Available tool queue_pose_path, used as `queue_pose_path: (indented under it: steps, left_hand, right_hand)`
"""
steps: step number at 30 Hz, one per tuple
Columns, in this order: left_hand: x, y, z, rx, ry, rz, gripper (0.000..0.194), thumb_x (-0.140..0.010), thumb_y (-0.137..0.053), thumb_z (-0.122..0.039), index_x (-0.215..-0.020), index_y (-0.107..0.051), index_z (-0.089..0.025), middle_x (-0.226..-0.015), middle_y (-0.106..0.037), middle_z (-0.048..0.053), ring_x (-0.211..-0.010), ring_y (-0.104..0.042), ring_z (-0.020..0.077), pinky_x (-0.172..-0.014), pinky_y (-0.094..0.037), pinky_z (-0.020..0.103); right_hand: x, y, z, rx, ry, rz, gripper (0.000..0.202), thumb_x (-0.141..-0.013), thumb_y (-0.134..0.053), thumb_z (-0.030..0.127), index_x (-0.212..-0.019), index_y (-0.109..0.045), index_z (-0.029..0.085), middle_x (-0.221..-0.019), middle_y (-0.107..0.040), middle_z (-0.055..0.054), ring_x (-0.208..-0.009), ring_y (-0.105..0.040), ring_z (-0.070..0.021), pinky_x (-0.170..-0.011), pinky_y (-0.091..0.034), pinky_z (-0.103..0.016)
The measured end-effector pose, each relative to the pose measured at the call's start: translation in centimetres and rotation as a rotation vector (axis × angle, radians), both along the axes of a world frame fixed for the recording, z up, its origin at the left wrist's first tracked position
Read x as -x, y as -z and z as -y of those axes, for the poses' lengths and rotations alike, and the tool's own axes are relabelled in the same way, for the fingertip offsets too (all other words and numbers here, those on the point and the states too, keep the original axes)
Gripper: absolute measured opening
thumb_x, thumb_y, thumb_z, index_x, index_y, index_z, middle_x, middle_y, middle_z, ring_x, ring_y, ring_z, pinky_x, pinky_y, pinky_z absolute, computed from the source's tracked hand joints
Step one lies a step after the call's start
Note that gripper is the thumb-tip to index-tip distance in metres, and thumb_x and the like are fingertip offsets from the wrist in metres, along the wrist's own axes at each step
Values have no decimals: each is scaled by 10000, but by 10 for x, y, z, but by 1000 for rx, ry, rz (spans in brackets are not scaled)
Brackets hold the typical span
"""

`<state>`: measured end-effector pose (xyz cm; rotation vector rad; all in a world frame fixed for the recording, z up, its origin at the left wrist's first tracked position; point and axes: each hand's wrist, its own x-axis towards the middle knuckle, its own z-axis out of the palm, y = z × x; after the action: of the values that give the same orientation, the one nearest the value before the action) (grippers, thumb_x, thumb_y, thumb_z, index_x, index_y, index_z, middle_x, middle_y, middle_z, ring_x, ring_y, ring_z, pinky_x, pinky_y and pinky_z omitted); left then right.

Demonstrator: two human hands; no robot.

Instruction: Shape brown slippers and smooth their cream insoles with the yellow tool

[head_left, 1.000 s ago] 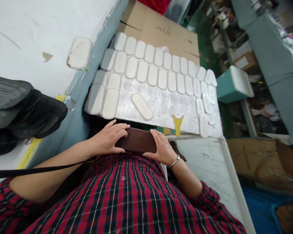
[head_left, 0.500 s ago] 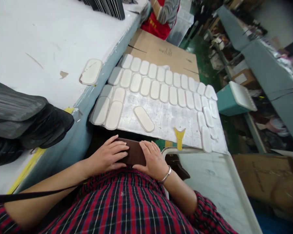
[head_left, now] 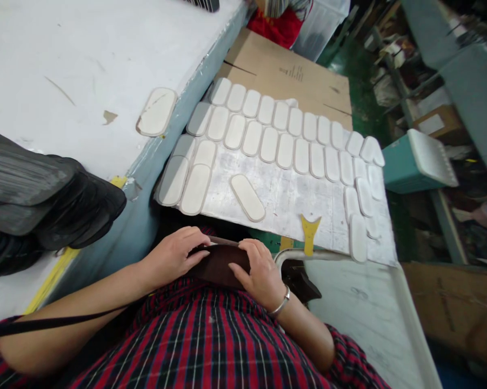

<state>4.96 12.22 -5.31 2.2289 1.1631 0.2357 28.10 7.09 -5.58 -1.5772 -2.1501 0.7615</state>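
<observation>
Low at centre, both hands [head_left: 182,251] [head_left: 263,273] gripping a brown piece [head_left: 221,265], ends partly hidden

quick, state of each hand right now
Left hand: closed, holding one end of the dark brown, oblong, leather-like piece.
Right hand: closed, holding that piece's other end.

Brown piece [head_left: 221,266] I'm holding looks like leather, smooth, low sheen. My bracelet [head_left: 282,303]: polished silvery metal. My plaid shirt [head_left: 214,340]: matt woven cloth. White oval pieces [head_left: 247,198]: smooth, matt faces. Board [head_left: 284,189] under them: scuffed, greyish, faint sheen. Cardboard sheet [head_left: 287,70]: plain matt paperboard. Teal bin [head_left: 403,166]: smooth plastic by the look of it. White tabletop [head_left: 105,48]: smooth, matt-ish.
</observation>
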Motion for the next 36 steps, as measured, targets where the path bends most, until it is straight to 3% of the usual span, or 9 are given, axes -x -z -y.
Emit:
queue_pose_path:
  steps: [7, 13, 17, 19, 22, 25, 30, 33, 36]
  left_hand:
    - [10, -18, 1, 162, 34, -83, 184, -858, -465, -320, -798, -566, -179, -755, -568, 14, -717, -520, 158, -658, -373, 259]
    - [-29, -52, 15, 386, 173, 301, 338, -870, -438, -357, -594, -419, -163, -591, -410, -37, -570, -374, 94, -554, -309, 218]
    - [-32, -54, 16, 529, -7, 329, 224, -797, -537, -398, -811, -507, -176, -734, -532, -23, -645, -486, 111, -587, -391, 205]
    - [-23, -50, 15, 564, -122, 249, 377, -732, -613, -412, -1017, -498, -193, -889, -593, 4, -737, -553, 147, -633, -439, 225]
    - [-11, -43, 19, 577, -210, 196, 458, -723, -624, -401, -1123, -493, -221, -1040, -610, 19, -886, -578, 195, -760, -459, 271]
    - [-16, -41, 28, 581, -196, 236, 314, -804, -531, -374, -1072, -569, -216, -996, -636, 7, -894, -577, 197, -824, -434, 279]
    - [-56, -46, 39, 476, -29, 323, 244, -840, -469, -328, -745, -607, -152, -683, -573, -3, -653, -504, 139, -652, -402, 239]
    - [-71, -47, 37, 636, -18, 440, 265, -835, -484, -356, -717, -587, -141, -623, -536, -17, -582, -460, 111, -570, -380, 215]
    - [-64, -41, 35, 917, -124, 596, 272, -807, -535, -404, -815, -610, -143, -698, -604, -4, -619, -522, 120, -596, -430, 216]
  right_hand:
    - [12, 5, 0, -52, -162, 114, 936, -639, -665, 604, -1346, -325, 96, -1313, -440, -143, -1216, -369, -282, -1084, -203, -473]
    - [6, 9, 4, -108, -161, 65, 939, -683, -611, 572, -1378, -239, 61, -1326, -420, -172, -1230, -367, -273, -1073, -240, -461]
    - [0, 9, 6, -104, -136, 35, 952, -674, -613, 578, -1381, -232, 67, -1295, -439, -180, -1199, -389, -292, -1031, -299, -475]
    - [-2, 7, 5, -76, -119, 10, 955, -658, -639, 575, -1370, -253, 70, -1272, -453, -179, -1184, -398, -292, -1025, -307, -469]
    - [-6, 0, -4, -2, -151, -79, 837, -660, -675, 523, -1308, -345, 108, -1211, -498, -149, -1136, -437, -262, -1003, -338, -439]
    - [-14, -5, -19, 97, -264, -165, 467, -747, -640, 386, -1130, -494, 162, -1085, -558, -94, -1043, -490, -215, -941, -390, -389]
    - [-36, -6, -35, 238, -383, -343, 129, -813, -550, 216, -937, -553, 177, -1098, -546, -69, -1068, -480, -182, -952, -373, -354]
    - [-47, -5, -36, 343, -409, -480, 76, -820, -533, 226, -871, -539, 169, -992, -564, -44, -972, -521, -167, -985, -339, -373]
    - [-52, -4, -34, 402, -412, -517, 84, -818, -507, 239, -854, -530, 166, -861, -559, -14, -875, -538, -164, -952, -365, -377]
